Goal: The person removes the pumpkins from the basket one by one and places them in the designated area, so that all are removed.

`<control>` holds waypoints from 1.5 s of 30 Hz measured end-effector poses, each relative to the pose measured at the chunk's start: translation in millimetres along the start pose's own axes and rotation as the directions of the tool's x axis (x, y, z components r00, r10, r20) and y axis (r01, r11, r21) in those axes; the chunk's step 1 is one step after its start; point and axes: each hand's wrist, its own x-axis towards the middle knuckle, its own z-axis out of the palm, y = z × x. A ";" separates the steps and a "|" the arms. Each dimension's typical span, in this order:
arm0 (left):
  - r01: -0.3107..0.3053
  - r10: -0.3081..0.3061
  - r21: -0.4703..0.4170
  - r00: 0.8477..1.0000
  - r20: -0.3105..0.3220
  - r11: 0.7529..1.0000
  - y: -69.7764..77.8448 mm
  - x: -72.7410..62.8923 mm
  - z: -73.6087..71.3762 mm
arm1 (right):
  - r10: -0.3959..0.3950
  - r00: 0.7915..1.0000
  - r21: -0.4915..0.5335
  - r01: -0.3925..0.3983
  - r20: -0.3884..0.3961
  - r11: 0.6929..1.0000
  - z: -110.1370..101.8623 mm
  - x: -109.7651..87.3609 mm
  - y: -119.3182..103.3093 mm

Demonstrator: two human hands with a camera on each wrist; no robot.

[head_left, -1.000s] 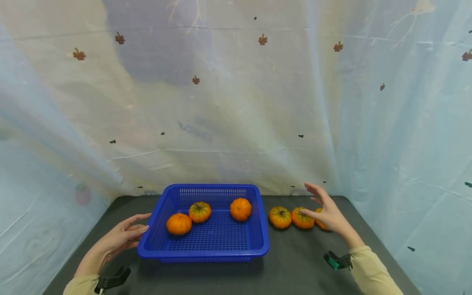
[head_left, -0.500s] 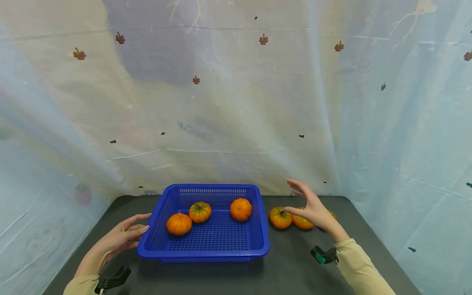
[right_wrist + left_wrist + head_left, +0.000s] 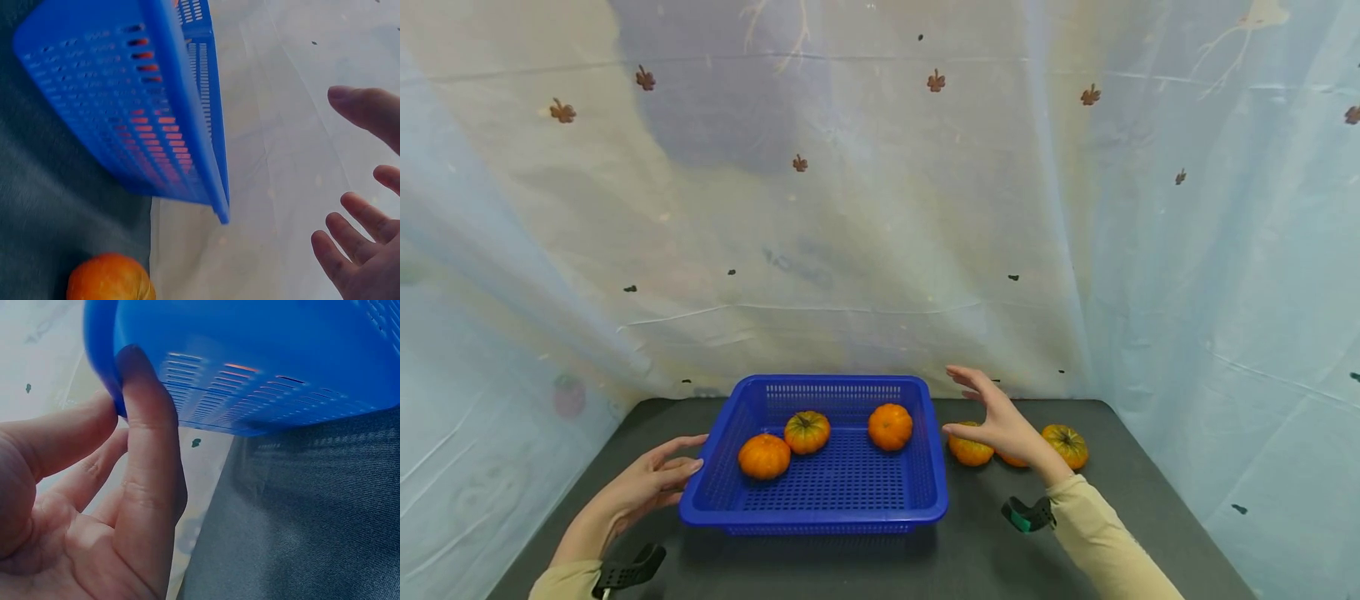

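A blue plastic basket [image 3: 812, 518] with slotted walls stands on the dark table. My left hand [image 3: 642, 486] pinches its left rim; in the left wrist view one finger [image 3: 145, 412] hooks inside the rim. Inside lie an orange pumpkin [image 3: 764, 456], a green-striped pumpkin [image 3: 807, 432] and, to the right, another orange pumpkin [image 3: 891, 427]. My right hand [image 3: 1003, 429] hovers with spread fingers just right of the basket and holds nothing. It overlaps a yellow-orange pumpkin [image 3: 970, 452] and mostly hides a second one [image 3: 1012, 460]. A striped pumpkin [image 3: 1065, 446] sits farther right.
The dark table [image 3: 820, 571] extends in front of the basket and to its right. A pale printed plastic sheet [image 3: 865, 250] hangs behind the table and along both sides. Each wrist wears a black strap [image 3: 1028, 514].
My right hand has moved left, from over the rightmost pumpkins to beside the basket, uncovering the far right one. My left hand, the basket and its contents have stayed put.
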 end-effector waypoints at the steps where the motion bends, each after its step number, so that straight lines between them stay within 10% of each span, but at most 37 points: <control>1: -0.001 0.001 -0.001 1.000 0.003 1.000 0.1 -0.2 -0.2 | 0.001 1.000 0.000 -0.001 0.000 1.000 2.6 1.4 4.3; 23: 0.006 -0.006 -0.004 1.000 -0.014 1.000 -1.3 0.4 1.3 | 0.057 0.978 0.021 -0.062 0.203 0.998 46.2 48.7 14.1; 45: 0.004 -0.004 0.012 1.000 -0.009 1.000 -1.2 0.7 -0.2 | 0.423 0.846 0.143 -0.486 0.326 0.862 61.5 78.8 17.0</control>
